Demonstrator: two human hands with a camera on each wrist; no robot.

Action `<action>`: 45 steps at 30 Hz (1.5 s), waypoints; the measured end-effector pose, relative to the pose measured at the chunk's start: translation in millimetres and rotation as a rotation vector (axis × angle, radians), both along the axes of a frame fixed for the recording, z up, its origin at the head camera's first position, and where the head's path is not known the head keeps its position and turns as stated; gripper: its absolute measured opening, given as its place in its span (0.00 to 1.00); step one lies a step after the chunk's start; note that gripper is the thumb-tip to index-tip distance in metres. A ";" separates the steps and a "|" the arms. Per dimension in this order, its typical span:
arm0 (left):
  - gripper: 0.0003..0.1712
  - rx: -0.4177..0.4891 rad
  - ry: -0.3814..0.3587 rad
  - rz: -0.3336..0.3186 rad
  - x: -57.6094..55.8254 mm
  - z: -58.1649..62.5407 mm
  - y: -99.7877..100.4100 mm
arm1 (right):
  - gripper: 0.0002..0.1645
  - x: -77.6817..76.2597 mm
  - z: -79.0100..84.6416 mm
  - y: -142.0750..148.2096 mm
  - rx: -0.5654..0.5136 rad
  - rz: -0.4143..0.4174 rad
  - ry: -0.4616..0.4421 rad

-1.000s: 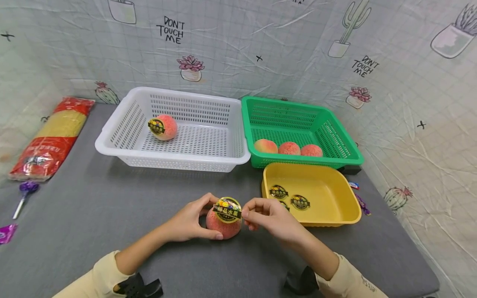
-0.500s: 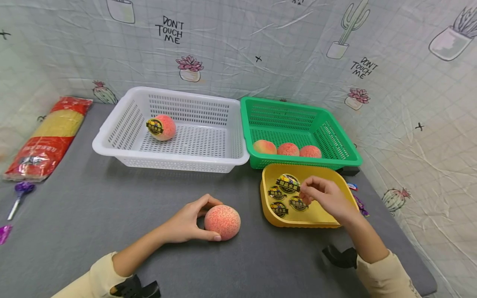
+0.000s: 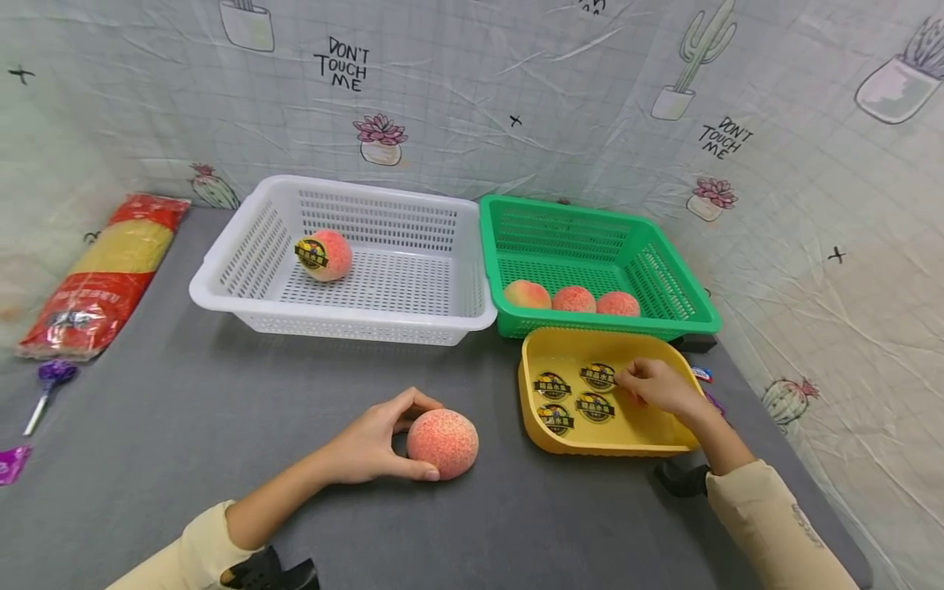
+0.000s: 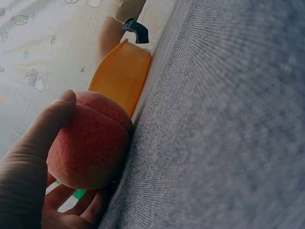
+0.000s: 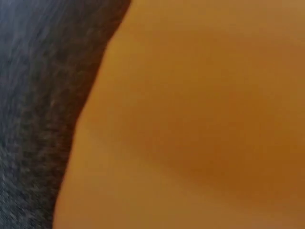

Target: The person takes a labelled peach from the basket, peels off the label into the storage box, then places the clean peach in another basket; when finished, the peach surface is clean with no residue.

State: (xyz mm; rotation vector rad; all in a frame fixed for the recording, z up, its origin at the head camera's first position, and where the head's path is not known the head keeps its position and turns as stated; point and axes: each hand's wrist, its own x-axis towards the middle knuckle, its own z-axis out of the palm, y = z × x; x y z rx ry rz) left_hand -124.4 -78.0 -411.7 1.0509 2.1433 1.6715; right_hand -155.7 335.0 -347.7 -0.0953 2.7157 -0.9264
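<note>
My left hand (image 3: 379,438) grips a pink peach (image 3: 442,444) on the grey table, thumb on the near side and fingers behind. In the left wrist view the peach (image 4: 90,143) shows its crease, and this side bears no label. Inside the yellow tray (image 3: 542,434), my right hand (image 3: 656,385) has its fingers curled, pinching the right edge of a round black-and-gold fruit sticker (image 3: 597,377) low over the tray floor. Several similar stickers (image 3: 594,407) are beside it. The tray's wall (image 5: 190,119) fills most of the right wrist view, where the hand is hidden.
A white basket (image 3: 361,315) at the back holds one labelled peach (image 3: 332,256). Next to it, a green basket (image 3: 612,328) holds three peaches (image 3: 574,300). At the left lie a red-and-yellow bag (image 3: 106,279), a purple lollipop (image 3: 53,377) and a purple wrapper (image 3: 11,465).
My right hand has carried the sticker from in front of the peach rightward and down into the yellow tray. The left hand keeps its grip on the peach.
</note>
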 end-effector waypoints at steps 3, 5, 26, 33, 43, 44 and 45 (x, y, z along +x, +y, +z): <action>0.34 0.012 -0.001 -0.008 0.6 -0.6 0.7 | 0.15 -3.0 -7.5 1.8 0.124 0.017 0.034; 0.34 0.020 -0.005 -0.011 0.9 -0.7 0.9 | 0.14 -3.9 -10.2 0.5 0.192 0.033 0.055; 0.36 -0.016 0.033 -0.017 -1.0 0.6 2.1 | 0.12 -4.9 2.1 -22.7 0.238 -0.067 0.259; 0.43 -0.138 0.071 -0.084 -3.8 10.9 -3.7 | 0.08 13.3 24.3 -68.2 0.058 0.008 0.482; 0.33 -0.129 0.367 0.102 -26.0 57.1 -22.0 | 0.15 30.6 12.5 -126.8 -0.234 0.365 0.676; 0.32 -0.106 0.424 0.140 -29.9 61.5 -23.1 | 0.18 31.7 10.7 -132.0 -0.255 0.411 0.669; 0.30 -0.084 0.474 0.175 -34.2 65.7 -24.2 | 0.20 32.5 9.0 -137.2 -0.275 0.454 0.658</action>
